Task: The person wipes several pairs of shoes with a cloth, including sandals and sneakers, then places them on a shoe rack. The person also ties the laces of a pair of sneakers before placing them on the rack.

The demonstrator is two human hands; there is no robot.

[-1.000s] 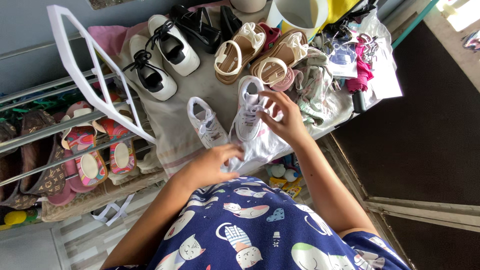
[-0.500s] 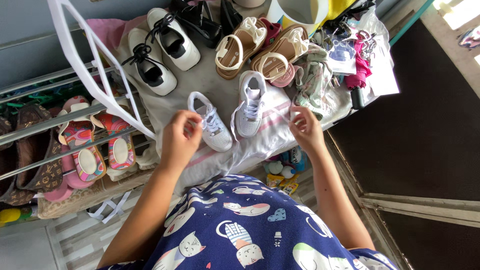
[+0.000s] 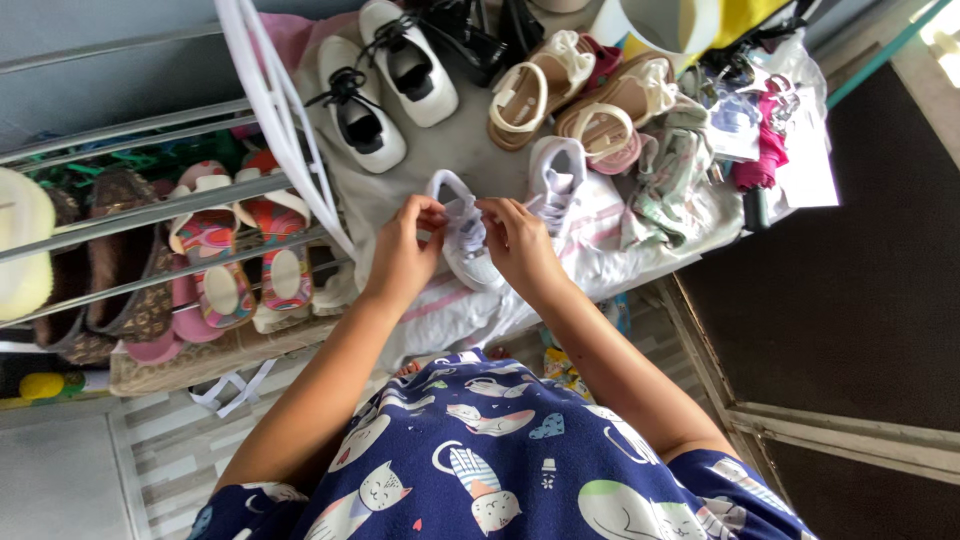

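Both hands at one small white sneaker

Centrally, a small white sneaker (image 3: 463,238) is worked on by both hands on the cloth-covered desk (image 3: 440,150); its laces are pinched between the fingertips of the left hand (image 3: 405,250) and the right hand (image 3: 517,243), so each grip is closed on the shoe; both wrists are bent inward, with the forearms reaching up from a dark blue cat-print garment (image 3: 500,450). Just beside it to the right, a second white sneaker (image 3: 555,175) is left lying untouched. Further back, black-and-white lace-up shoes (image 3: 385,85) and tan bow sandals (image 3: 580,95) are laid out; a white cup (image 3: 660,20) is seen at the far edge, its contents not discernible. At the left, patterned slip-ons (image 3: 240,260) are held on a metal shoe rack (image 3: 120,240); a folded pink umbrella (image 3: 765,150) is seen at the right.
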